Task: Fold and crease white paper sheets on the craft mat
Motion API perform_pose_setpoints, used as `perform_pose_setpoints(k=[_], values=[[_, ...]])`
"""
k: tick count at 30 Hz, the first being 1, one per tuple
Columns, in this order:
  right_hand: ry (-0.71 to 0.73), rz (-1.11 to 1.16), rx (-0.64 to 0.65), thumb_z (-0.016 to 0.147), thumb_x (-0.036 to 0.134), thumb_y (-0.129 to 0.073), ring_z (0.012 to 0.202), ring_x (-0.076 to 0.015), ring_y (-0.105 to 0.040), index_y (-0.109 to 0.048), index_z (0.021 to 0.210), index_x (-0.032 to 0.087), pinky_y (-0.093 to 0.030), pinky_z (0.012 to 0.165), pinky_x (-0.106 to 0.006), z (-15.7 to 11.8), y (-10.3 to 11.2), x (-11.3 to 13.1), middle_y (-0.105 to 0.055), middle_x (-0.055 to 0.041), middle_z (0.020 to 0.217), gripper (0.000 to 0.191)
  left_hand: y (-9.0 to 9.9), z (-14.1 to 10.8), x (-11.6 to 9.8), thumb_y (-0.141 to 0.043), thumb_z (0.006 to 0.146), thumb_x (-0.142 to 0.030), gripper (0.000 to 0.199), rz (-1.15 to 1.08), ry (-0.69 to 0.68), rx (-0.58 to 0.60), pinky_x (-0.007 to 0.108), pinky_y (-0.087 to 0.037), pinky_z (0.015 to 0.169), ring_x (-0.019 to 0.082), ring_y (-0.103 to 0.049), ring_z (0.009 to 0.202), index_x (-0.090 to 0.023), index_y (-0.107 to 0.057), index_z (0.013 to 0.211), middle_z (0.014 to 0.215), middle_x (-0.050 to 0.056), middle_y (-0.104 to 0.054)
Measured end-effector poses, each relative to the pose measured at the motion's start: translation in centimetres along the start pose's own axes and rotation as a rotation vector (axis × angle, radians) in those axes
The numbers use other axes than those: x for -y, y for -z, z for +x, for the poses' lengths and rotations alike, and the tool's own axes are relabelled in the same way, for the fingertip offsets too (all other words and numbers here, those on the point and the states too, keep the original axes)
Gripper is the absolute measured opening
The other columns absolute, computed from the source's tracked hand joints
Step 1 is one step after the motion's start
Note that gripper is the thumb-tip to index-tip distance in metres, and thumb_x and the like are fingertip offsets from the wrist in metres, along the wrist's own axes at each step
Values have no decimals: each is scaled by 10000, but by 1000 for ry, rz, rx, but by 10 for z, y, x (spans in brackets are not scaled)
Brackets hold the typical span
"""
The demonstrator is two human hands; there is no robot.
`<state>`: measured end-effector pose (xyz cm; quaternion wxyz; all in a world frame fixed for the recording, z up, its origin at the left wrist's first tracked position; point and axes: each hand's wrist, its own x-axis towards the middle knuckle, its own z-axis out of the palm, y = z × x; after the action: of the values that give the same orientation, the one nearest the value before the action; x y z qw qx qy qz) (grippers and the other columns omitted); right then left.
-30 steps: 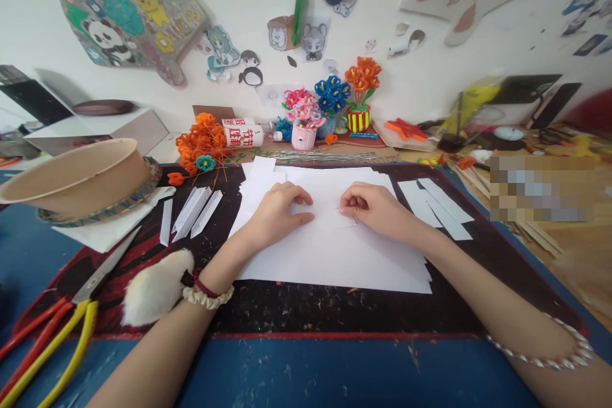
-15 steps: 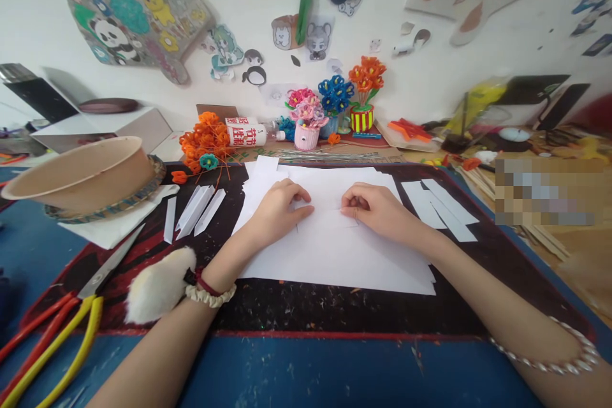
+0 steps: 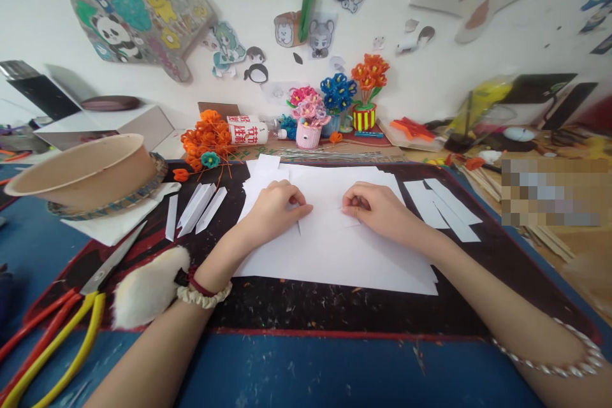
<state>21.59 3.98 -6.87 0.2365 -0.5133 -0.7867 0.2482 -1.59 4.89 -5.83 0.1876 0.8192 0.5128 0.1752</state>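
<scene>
A stack of white paper sheets (image 3: 329,261) lies on the dark mat in front of me. Over its left part, my left hand (image 3: 280,207) is closed, thumb against curled fingers, with a thin white edge of paper under the fingertips. My right hand (image 3: 375,207) pinches the left-hand end of what looks like a small white strip, over the right part of the stack. White on white, the strip's outline between the hands is hard to make out. Folded white strips (image 3: 197,207) lie left of the stack, and flat cut strips (image 3: 444,209) lie right of it.
Large scissors (image 3: 93,293) with red and yellow handles and a fluffy white piece (image 3: 148,290) lie at the left, below a beige bowl (image 3: 86,172). Orange flowers (image 3: 205,140), a bottle (image 3: 251,132) and flower pots (image 3: 308,135) stand along the back.
The view has shifted slightly. The paper edge under my left fingers now shows longer and slanted. Both hands keep nearly the same places, and the fluffy piece has moved a little left.
</scene>
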Motion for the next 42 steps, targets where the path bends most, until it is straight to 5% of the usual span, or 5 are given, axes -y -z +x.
perform_pose_setpoints(k=[9, 26, 37, 40, 42], values=[[1, 4, -11, 807, 191, -601, 672, -142, -500, -614, 755, 206, -380, 619, -279, 0, -2, -2, -601, 8, 771, 56, 13, -12, -12, -740, 664, -442, 614, 102, -125, 174, 429, -360, 902, 281, -486, 1089, -240, -525, 1203, 1182, 66, -569], [0, 14, -14, 812, 198, -606, 673, -138, -498, -617, 759, 206, -373, 618, -277, -1, -1, 1, -596, 10, 772, 56, 10, -11, -14, -712, 706, -312, 505, -24, -89, 212, 361, -418, 836, 246, -536, 997, -209, -578, 1182, 1054, 74, -606], [12, 22, -5, 818, 275, -616, 639, -137, -493, -622, 757, 222, -375, 596, -281, -1, 0, 1, -576, 19, 733, 81, -5, -7, -33, -657, 709, -300, 152, -83, 181, 55, 305, -376, 637, 205, -567, 696, -160, -692, 755, 757, 58, -669], [-28, 122, -161, 781, 330, -655, 672, -148, -535, -634, 893, 229, -414, 623, -290, -1, 3, -3, -616, -3, 816, 152, -1, -9, -32, -653, 695, -266, 138, -235, 197, -40, 276, -327, 569, 149, -479, 560, -180, -651, 588, 568, 1, -586], [-108, 277, -331, 759, 381, -669, 719, -164, -575, -608, 1053, 220, -449, 661, -307, 0, 5, 1, -644, -36, 906, 341, 3, -10, -30, -670, 684, -292, 162, -417, 232, -219, 257, -308, 540, 126, -439, 533, -176, -641, 573, 542, -12, -547]])
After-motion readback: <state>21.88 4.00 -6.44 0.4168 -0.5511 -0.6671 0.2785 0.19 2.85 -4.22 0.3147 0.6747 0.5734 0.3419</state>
